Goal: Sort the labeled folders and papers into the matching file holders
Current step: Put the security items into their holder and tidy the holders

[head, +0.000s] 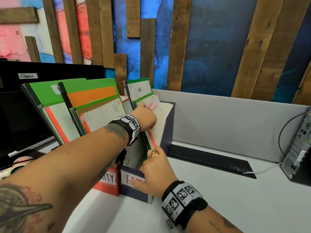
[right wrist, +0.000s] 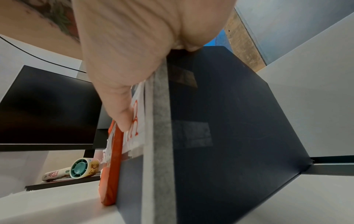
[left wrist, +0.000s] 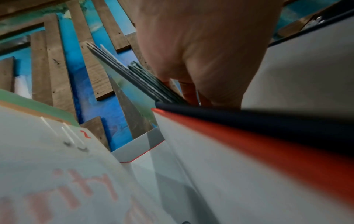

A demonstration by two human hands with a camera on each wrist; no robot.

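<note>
A navy file holder [head: 168, 125] with a white label starting "H" stands on the desk, next to a red holder [head: 107, 184]. Inside it lean a green folder tabbed "HR" [head: 139, 89] and a white paper [head: 161, 118] with "Human Resources" in red. My left hand [head: 146, 118] reaches across into the holder, its fingers curled on the left edge of that paper beside the dark folder stack [left wrist: 145, 86]. My right hand [head: 154, 172] grips the holder's front wall, thumb on the label [right wrist: 134, 121], fingers over the rim.
Two more holders with green and orange folders [head: 84, 95] stand to the left, in front of a black monitor [head: 25, 115]. A grey partition [head: 227, 118] backs the desk, with a black cable slot [head: 210, 158] and a computer tower [head: 299, 148] at right. A small hand fan [right wrist: 82, 168] lies under the monitor.
</note>
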